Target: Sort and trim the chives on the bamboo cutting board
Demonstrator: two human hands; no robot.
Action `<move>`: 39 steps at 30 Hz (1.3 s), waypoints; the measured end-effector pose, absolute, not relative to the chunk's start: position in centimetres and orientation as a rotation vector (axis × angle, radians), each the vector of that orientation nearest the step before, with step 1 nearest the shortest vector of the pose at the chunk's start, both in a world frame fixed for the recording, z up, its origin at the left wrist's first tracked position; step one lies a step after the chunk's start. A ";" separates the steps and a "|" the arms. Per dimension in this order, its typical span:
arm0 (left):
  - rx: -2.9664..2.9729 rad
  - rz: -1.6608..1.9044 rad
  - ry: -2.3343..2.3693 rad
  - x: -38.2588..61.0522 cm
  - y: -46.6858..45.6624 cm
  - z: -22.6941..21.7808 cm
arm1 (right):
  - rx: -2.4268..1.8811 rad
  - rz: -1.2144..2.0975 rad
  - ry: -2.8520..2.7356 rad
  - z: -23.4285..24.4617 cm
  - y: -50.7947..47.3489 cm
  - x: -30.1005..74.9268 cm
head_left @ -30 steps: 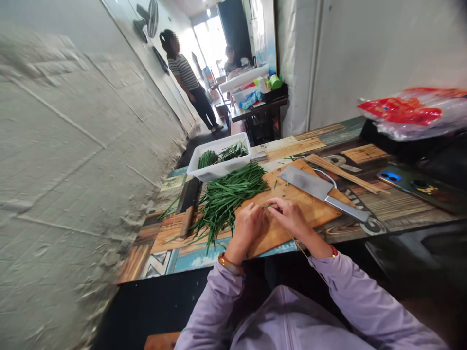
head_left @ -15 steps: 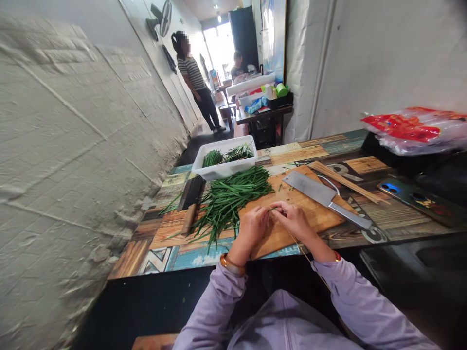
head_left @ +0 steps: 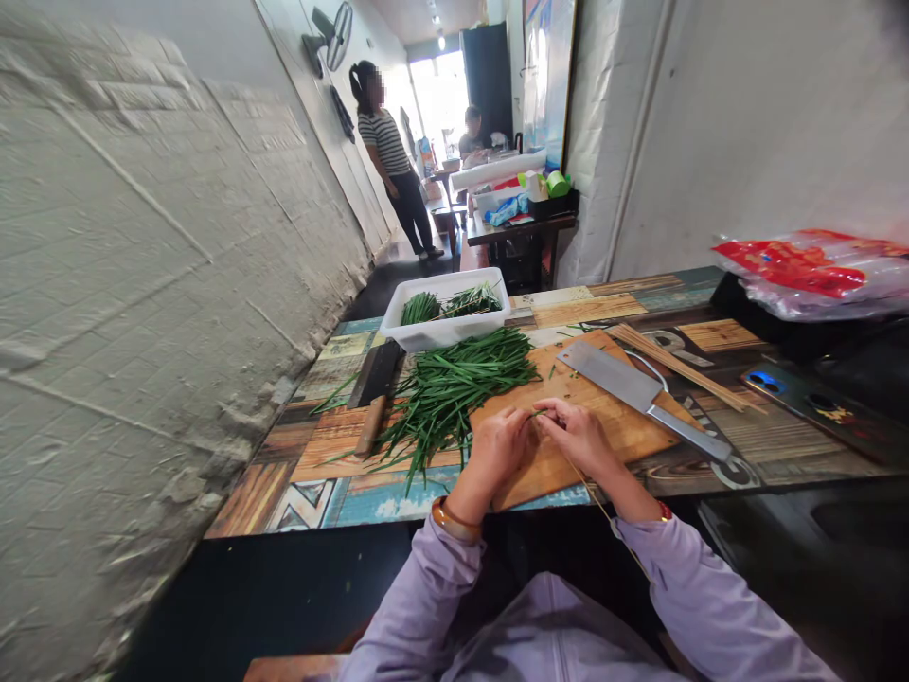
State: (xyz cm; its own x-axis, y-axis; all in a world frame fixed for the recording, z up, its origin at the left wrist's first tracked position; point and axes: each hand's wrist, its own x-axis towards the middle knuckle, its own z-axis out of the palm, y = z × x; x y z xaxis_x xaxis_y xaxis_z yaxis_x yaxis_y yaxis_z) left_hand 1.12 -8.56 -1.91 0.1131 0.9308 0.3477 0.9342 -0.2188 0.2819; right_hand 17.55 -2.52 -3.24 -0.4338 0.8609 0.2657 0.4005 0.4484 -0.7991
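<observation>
Over the wooden cutting board (head_left: 525, 478), my left hand (head_left: 501, 443) and my right hand (head_left: 577, 438) meet fingertip to fingertip. A small green piece of garlic chive (head_left: 538, 413) shows between them, pinched by my left hand. From under my right hand a thin bamboo skewer (head_left: 583, 483) runs down toward my right sleeve; its tip is hidden in the fingers. Left of the board lies a loose heap of garlic chives (head_left: 465, 379). A white plastic tub (head_left: 440, 332) behind it holds more chives. A metal cleaver (head_left: 617, 375) rests on the board's right side.
A dark-bladed knife with a wooden handle (head_left: 370, 426) lies left of the heap. Several bamboo skewers (head_left: 682, 367), a phone (head_left: 816, 403) and a red-and-clear plastic package (head_left: 816, 270) are on the right. A person in a striped top (head_left: 387, 142) stands farther back.
The view has shifted slightly, so the scene sits a little farther right. Both hands stay together over the board, with only slight finger movement.
</observation>
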 end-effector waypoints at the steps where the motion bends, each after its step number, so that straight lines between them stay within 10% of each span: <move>1: -2.342 -0.724 -1.960 1.1 -8.6 -1.9 | -1.055 0.870 -2.015 -3.2 -2.5 17.5; 39: -2.331 -0.758 -1.974 0.9 -8.8 -1.9 | -1.072 0.764 -2.080 -3.2 -2.8 17.5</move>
State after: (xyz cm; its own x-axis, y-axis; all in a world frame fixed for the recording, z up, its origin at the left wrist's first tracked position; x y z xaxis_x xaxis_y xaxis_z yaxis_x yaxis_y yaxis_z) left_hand 0.90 -8.82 -1.86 0.0973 0.9304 0.3534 0.9277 -0.2133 0.3063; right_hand 17.47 -2.80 -3.17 -0.4404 0.8494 0.2909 0.4591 0.4915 -0.7400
